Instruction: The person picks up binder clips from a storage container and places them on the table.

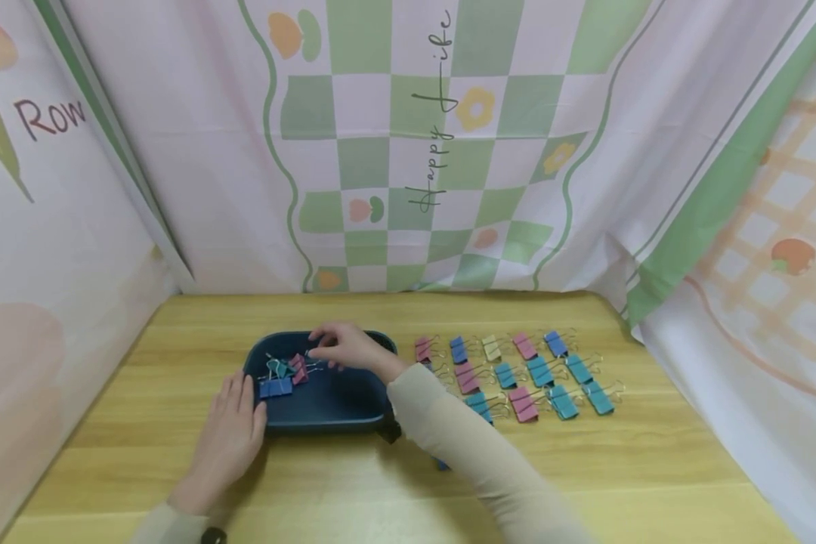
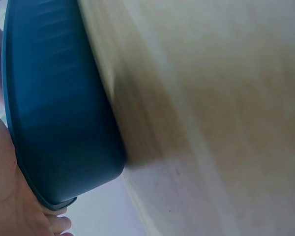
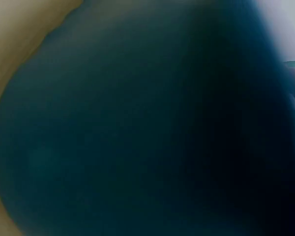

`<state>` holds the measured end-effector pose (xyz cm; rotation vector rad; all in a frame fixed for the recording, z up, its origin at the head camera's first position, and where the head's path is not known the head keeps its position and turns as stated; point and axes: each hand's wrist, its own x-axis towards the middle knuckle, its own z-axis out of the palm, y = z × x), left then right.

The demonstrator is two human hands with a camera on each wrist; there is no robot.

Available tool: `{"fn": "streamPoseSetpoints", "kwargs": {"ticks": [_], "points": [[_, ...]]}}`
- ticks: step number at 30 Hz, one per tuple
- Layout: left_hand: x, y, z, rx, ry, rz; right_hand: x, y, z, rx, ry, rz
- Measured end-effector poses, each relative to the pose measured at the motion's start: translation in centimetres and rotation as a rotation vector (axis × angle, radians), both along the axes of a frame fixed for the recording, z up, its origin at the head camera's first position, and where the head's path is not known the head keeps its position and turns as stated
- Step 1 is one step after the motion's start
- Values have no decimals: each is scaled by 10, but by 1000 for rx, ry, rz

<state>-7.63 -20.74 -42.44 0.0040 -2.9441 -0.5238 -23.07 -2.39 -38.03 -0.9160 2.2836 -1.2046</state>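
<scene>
A dark blue tray (image 1: 326,425) stands on the table, holding a few binder clips: a blue clip (image 1: 275,387), a teal clip (image 1: 280,368) and a pink clip (image 1: 299,369). Against the tray's left end rests my left hand (image 1: 227,427), its fingers fairly straight along the outside; the left wrist view shows this hand (image 2: 10,182) touching the rim. My right hand (image 1: 353,349) reaches over the tray from the right. Its thumb and forefinger are parted close to the pink clip's wire handles, with no clip visibly between them. Tray wall (image 3: 113,137) fills the right wrist view.
Right of the tray, binder clips lie in rows, among them a yellow clip (image 1: 492,347), a pink clip (image 1: 523,404) and a teal clip (image 1: 598,397). My right forearm covers some of them. A small black object (image 1: 390,431) sits by the tray's front right corner. Printed curtains (image 1: 421,151) enclose the wooden table.
</scene>
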Motion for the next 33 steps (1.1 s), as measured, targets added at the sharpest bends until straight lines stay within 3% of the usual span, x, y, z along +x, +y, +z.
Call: {"fn": "streamPoseSetpoints", "kwargs": {"ticks": [5, 21, 33], "points": [[0, -1, 1, -5, -5, 3, 1, -12, -8, 34, -42, -65], [1, 0, 2, -32, 23, -12, 3, -24, -24, 86, -156, -98], [2, 1, 2, -40, 27, -10, 6, -20, -22, -23, -88, -213]]}}
